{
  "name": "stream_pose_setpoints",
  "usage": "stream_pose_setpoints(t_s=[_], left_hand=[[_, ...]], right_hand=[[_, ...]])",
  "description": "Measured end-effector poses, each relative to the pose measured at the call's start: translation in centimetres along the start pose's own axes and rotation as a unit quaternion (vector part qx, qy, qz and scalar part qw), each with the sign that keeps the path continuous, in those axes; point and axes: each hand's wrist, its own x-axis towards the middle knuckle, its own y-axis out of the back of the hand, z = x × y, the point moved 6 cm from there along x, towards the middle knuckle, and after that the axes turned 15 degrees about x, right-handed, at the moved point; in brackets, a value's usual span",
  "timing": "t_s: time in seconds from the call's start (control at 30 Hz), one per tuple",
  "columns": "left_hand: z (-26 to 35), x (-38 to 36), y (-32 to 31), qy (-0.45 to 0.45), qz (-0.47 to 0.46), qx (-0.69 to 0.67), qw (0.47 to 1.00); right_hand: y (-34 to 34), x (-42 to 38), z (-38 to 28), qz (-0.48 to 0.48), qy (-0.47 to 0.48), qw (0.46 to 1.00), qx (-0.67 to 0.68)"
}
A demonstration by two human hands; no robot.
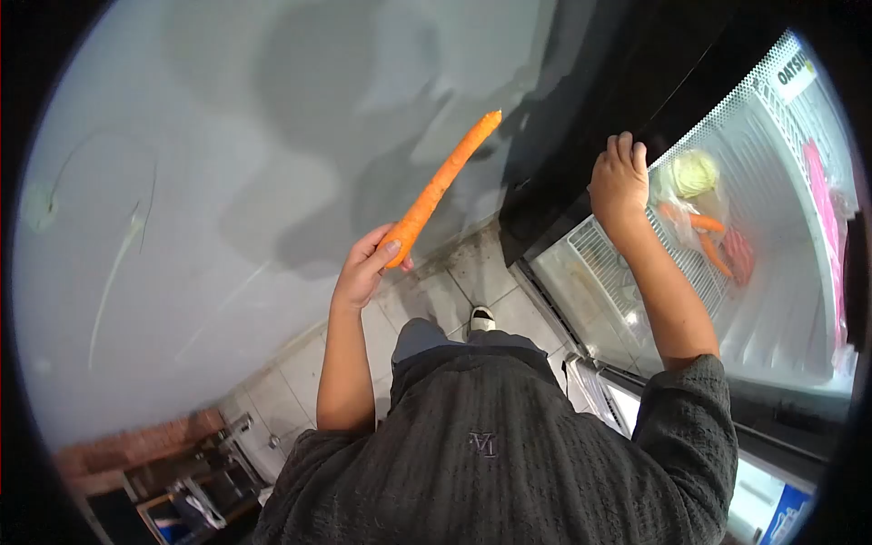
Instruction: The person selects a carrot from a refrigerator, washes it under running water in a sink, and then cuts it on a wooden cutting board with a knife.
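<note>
In my left hand (368,263) is a long orange carrot (440,186), gripped near its thick end between thumb and fingers. It points up and away to the right, in front of the grey wall. My right hand (621,180) has its fingers curled over the edge of the black refrigerator door (581,136). Beside that hand, the lit refrigerator interior (772,245) shows a wire shelf (595,243). A bagged pale green cabbage (694,173) and more carrots (715,254) lie inside, near a reddish bundle (739,254) that I cannot make out.
The grey wall (209,182) rises close on the left, with shadows on it. Light floor tiles (490,263) lie below, around a shoe (482,318). A pink plastic bag (822,218) hangs at the far right. Metal equipment (191,504) stands at the lower left.
</note>
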Motion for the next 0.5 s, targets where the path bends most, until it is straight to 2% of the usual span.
stream_pose_setpoints(t_s=[0.03,0.17,0.2,0.3,0.37,0.43,0.47,0.5], left_hand=[[0.4,2.0,0.0,-0.008,-0.017,0.004,1.0],[1.5,8.0,-1.1,-0.031,-0.085,-0.008,0.996],[1.9,9.1,-1.2,-0.017,-0.1,-0.002,0.995],[2.4,11.3,-1.3,-0.014,-0.164,0.0,0.986],[2.9,12.6,-1.4,-0.03,-0.219,-0.007,0.975],[2.9,13.0,-1.4,-0.03,-0.203,-0.025,0.978],[2.7,13.1,-2.7,-0.021,-0.211,-0.021,0.977],[2.6,13.1,-2.7,-0.009,-0.224,-0.033,0.974]], right_hand=[[-1.2,0.4,0.4,-0.06,-0.005,0.998,-0.01],[-1.0,0.0,1.0,-0.092,-0.042,0.995,0.025],[-0.7,-0.1,1.4,-0.021,-0.068,0.997,0.022],[-0.3,-0.8,2.9,0.006,-0.101,0.994,-0.028],[-0.5,-1.1,2.8,-0.018,-0.131,0.99,-0.038],[-0.7,-1.2,2.6,-0.035,-0.159,0.987,-0.006],[-1.5,-1.5,3.5,0.026,-0.164,0.986,0.001],[-1.3,-1.3,3.5,0.017,-0.168,0.986,-0.01]])
